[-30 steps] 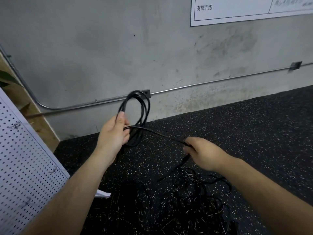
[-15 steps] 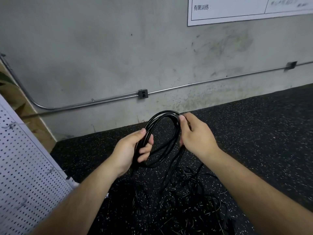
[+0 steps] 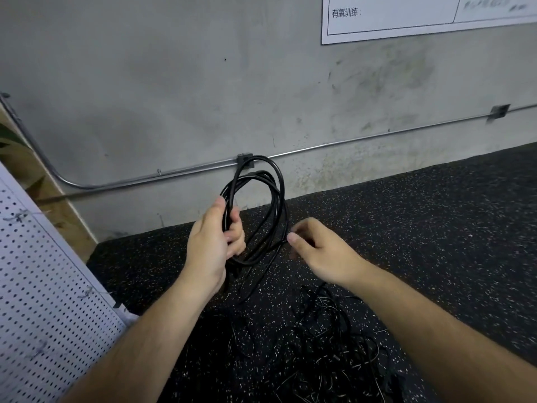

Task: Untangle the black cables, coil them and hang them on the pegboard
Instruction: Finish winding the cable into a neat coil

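Fingers [image 3: 236, 241] of both hands work above tangle [image 3: 325, 344]: left hand [image 3: 212, 248] wraps coil [image 3: 274, 196], right hand [image 3: 319, 254] pinches tail [image 3: 276, 246]; risk: if tail is knotted into tangle, next pull snags and drags loops loose.

Left arm [image 3: 139, 338] is coming in from the lower left, forearm bare, wrist straight. My left hand [image 3: 216, 242] is up in the middle with its back towards me, thumb lying up along the looped cable [image 3: 274, 196], fingers [image 3: 236, 231] curled round it from the far side in a firm grip. Right arm [image 3: 421, 324] reaches in from the lower right, angled across and up. My right hand [image 3: 316, 251] sits a touch lower, just beside the left, knuckles up, fingers tucked under, thumb tip pinching a strand of that cable. The hands are close but apart.
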